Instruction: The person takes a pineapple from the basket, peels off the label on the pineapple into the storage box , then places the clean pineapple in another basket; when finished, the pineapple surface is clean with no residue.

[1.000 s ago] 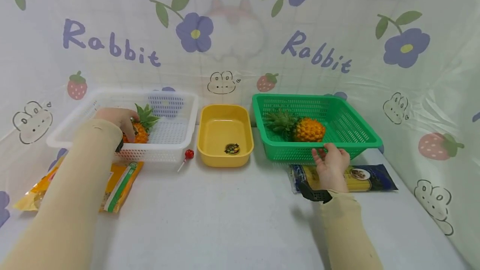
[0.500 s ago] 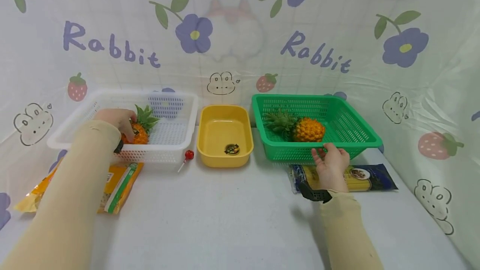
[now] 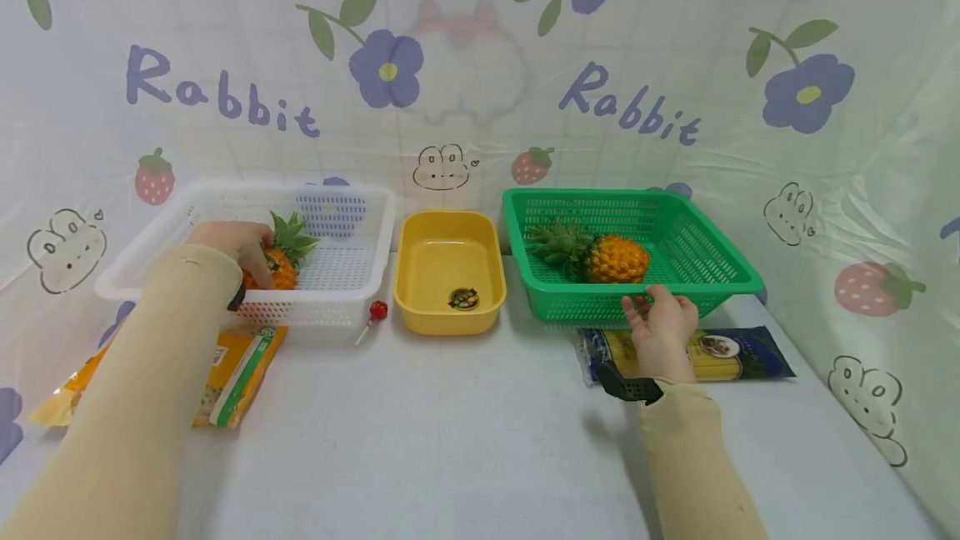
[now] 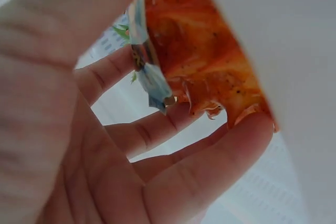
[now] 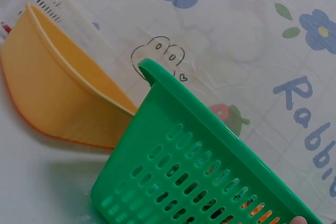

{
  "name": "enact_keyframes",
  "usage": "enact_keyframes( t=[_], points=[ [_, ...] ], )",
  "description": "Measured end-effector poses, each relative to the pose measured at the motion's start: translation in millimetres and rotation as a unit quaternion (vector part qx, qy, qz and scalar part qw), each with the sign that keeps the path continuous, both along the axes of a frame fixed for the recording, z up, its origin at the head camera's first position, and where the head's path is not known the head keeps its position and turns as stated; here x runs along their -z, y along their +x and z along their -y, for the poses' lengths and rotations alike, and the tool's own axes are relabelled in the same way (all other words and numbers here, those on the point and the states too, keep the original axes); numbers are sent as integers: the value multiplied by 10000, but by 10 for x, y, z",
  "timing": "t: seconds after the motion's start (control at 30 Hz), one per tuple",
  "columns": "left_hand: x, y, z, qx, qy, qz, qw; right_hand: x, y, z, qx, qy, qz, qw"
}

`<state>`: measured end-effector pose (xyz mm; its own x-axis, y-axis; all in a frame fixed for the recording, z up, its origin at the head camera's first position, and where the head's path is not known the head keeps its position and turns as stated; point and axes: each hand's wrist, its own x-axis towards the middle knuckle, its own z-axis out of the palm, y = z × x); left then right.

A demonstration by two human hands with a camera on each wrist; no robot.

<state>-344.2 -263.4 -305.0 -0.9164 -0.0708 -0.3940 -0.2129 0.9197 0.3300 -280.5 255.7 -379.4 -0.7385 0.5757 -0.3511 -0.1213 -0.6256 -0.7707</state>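
Inside the white basket, my left hand grips a small pineapple by its orange body. Its green crown points up and away from the hand. In the left wrist view, curled fingers lie around the glossy orange pineapple, which bears a label strip; the basket wall hides part of it. My right hand holds the front rim of the green basket, where another pineapple lies on its side. Only a fingertip of this hand shows at the rim in the right wrist view.
A yellow tub stands between the baskets, with a dark round sticker inside. Beside the white basket lies a red lollipop. An orange packet is partly under the left forearm, and a pasta packet lies before the green basket.
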Motion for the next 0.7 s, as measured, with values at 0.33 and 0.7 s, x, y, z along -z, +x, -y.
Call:
enact_keyframes(
  t=[0.33, 0.7],
  points=[
    [-12, 0, 2, 468, -347, -45, 9983, 4, 12, 5, -9, 41, -21, 10000],
    [39, -26, 50, 740, -603, -139, 9953, -4, 4, -1, -25, -15, -30, 10000]
  ],
)
